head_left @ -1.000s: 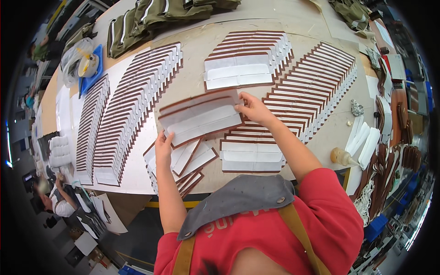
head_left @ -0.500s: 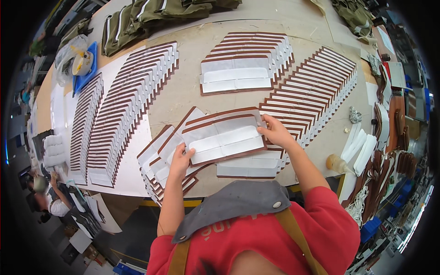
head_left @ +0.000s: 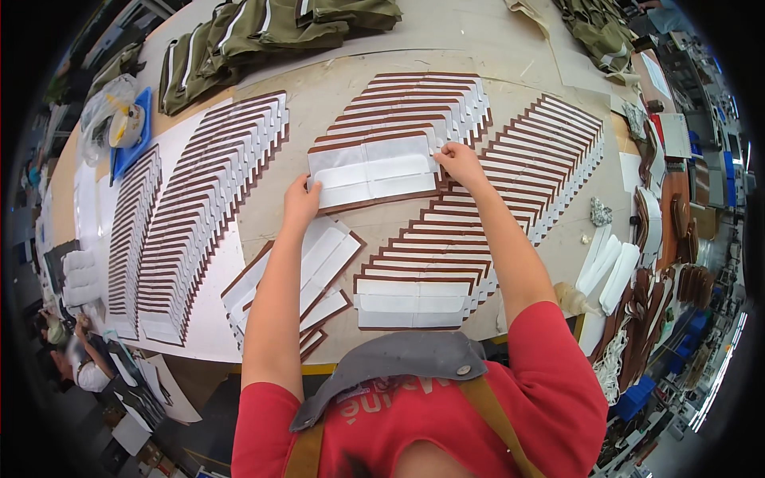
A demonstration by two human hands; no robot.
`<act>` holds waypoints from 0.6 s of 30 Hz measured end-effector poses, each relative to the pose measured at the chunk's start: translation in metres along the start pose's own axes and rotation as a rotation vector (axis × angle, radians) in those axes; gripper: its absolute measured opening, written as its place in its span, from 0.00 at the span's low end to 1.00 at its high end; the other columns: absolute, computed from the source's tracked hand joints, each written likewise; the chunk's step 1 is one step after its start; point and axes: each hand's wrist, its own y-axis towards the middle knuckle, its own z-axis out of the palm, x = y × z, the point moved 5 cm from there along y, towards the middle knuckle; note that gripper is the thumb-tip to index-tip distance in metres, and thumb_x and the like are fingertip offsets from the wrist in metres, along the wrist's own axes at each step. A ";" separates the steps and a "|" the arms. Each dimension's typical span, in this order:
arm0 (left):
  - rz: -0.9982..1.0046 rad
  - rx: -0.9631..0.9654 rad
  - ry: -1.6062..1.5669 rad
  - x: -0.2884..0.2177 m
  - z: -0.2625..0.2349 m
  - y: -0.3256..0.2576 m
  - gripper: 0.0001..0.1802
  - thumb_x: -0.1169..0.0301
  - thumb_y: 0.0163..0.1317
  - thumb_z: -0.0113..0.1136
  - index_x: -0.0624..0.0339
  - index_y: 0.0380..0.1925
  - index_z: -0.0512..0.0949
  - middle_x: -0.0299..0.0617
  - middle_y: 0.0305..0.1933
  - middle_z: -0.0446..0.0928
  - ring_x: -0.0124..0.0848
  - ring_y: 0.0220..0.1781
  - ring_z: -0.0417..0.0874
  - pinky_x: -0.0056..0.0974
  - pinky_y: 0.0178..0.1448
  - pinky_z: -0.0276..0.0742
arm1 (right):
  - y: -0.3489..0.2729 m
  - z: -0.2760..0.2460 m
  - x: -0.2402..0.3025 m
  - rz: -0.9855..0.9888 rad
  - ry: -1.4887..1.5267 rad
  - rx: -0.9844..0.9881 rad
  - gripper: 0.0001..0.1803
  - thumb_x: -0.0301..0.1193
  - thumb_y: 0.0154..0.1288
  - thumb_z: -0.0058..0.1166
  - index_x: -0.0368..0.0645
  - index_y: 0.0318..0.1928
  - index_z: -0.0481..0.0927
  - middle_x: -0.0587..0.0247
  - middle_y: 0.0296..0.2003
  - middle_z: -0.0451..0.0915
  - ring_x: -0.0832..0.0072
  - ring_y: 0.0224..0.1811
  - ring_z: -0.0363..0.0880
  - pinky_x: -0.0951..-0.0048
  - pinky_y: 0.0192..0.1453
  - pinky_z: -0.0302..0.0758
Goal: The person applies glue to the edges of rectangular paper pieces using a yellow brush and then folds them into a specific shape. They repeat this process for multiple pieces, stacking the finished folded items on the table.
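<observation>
Both hands hold one flat brown leather panel with white strips (head_left: 373,170) at the near end of the overlapped middle row (head_left: 414,103). My left hand (head_left: 301,203) grips its left edge, my right hand (head_left: 457,162) pinches its right edge. A loose stack of the same panels (head_left: 315,271) lies by my left forearm. Another panel row (head_left: 446,247) runs diagonally under my right forearm.
Two long fanned rows of panels (head_left: 207,207) lie on white paper at the left. Folded olive fabric pieces (head_left: 263,32) sit at the far edge. A blue tray with tape rolls (head_left: 127,127) is far left. White strips (head_left: 610,267) and brown leather parts (head_left: 661,295) crowd the right.
Both hands have carried the panel from the near stack away from me, up to the near end of the middle row.
</observation>
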 end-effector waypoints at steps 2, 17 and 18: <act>-0.013 -0.016 0.048 0.004 0.003 0.004 0.19 0.65 0.51 0.55 0.67 0.40 0.73 0.55 0.32 0.76 0.45 0.33 0.77 0.41 0.39 0.70 | 0.006 0.002 -0.002 0.012 -0.056 0.011 0.12 0.33 0.49 0.56 0.36 0.23 0.72 0.63 0.17 0.71 0.76 0.21 0.69 0.73 0.28 0.68; 0.015 -0.026 0.115 -0.004 0.000 0.005 0.18 0.65 0.52 0.54 0.67 0.39 0.73 0.57 0.37 0.75 0.49 0.40 0.76 0.43 0.44 0.71 | 0.015 0.000 -0.011 0.136 0.063 0.192 0.10 0.33 0.51 0.55 0.38 0.25 0.73 0.64 0.17 0.74 0.79 0.11 0.67 0.78 0.16 0.65; 0.025 -0.039 0.128 -0.005 0.000 0.006 0.18 0.65 0.52 0.54 0.67 0.39 0.73 0.57 0.37 0.75 0.49 0.40 0.76 0.43 0.44 0.71 | 0.014 0.001 -0.010 0.140 0.056 0.185 0.10 0.32 0.51 0.55 0.37 0.25 0.73 0.64 0.17 0.74 0.79 0.11 0.67 0.78 0.16 0.65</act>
